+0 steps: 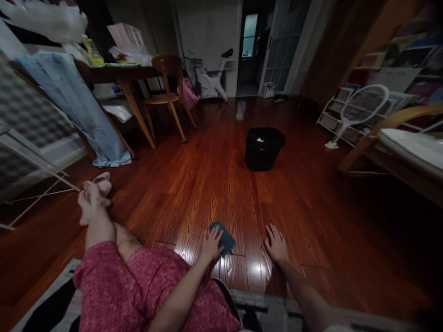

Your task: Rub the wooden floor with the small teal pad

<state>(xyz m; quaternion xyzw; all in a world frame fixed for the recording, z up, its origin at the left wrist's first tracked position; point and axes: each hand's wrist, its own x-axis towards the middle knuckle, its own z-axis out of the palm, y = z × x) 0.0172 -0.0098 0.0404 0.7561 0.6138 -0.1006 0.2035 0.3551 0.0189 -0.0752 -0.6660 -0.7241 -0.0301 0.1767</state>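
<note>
My left hand (pixel 212 244) lies with its fingers spread over the near-left part of a flat, dark teal piece (pixel 226 240), which looks like a folded cloth on the wooden floor (pixel 194 193). The palm hides some of it, and its exact kind is unclear. To the right, my right hand (pixel 276 243) has its fingers stretched out with nothing in them. It is at or just above the floor; contact cannot be made out.
A black bin (pixel 263 148) stands ahead on the floor. To the left are a wooden chair (pixel 168 94), a table (pixel 121 71) and hanging jeans (pixel 76 103). A white racket (pixel 365 106) and a cushioned chair (pixel 411 138) are at the right. A patterned rug (pixel 270 304) lies nearby.
</note>
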